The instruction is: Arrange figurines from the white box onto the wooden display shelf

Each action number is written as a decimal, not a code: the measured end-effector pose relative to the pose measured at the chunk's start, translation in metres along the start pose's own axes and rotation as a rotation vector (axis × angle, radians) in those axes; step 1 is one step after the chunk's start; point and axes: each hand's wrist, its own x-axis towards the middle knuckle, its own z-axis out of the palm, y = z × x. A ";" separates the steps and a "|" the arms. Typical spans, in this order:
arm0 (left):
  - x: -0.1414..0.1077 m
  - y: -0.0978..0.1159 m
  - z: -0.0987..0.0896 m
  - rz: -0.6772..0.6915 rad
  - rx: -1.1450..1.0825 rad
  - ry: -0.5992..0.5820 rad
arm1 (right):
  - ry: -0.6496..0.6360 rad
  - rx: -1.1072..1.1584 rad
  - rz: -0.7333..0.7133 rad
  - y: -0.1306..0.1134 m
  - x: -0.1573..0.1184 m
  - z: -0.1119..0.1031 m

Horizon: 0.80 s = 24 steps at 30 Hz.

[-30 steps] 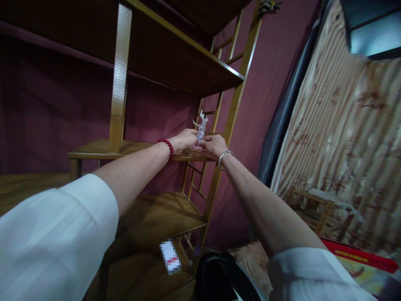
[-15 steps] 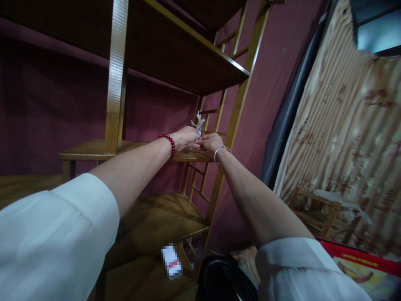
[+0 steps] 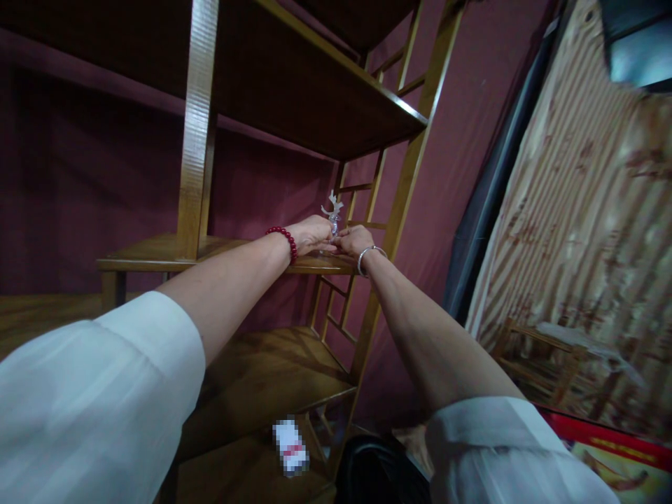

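A small clear ornament with pale antler-like branches [image 3: 332, 207] stands upright over the right part of a wooden shelf [image 3: 220, 246]. My left hand [image 3: 313, 233], with a red bead bracelet at its wrist, is closed on the ornament from the left. From the right my right hand [image 3: 355, 240], wearing a silver bangle, pinches the ornament low down. The fingers of both hands nearly meet and cover its lower part, so whether its base touches the shelf cannot be made out.
Over the hands runs an upper shelf [image 3: 315, 84]; a wooden post [image 3: 197, 133] rises at left. On a low board lies a blurred white packet [image 3: 290, 448]. A black object [image 3: 378, 470], a striped curtain [image 3: 577, 210] and a red box [image 3: 619, 444] are at right.
The ornament's top sits slightly lower between my hands. Both hands keep their hold and have barely moved. The shelving's right side and the curtain have shifted a little rightward in view.
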 end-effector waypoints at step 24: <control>0.001 0.000 0.004 -0.061 0.122 -0.028 | 0.048 0.088 -0.022 0.016 0.014 0.013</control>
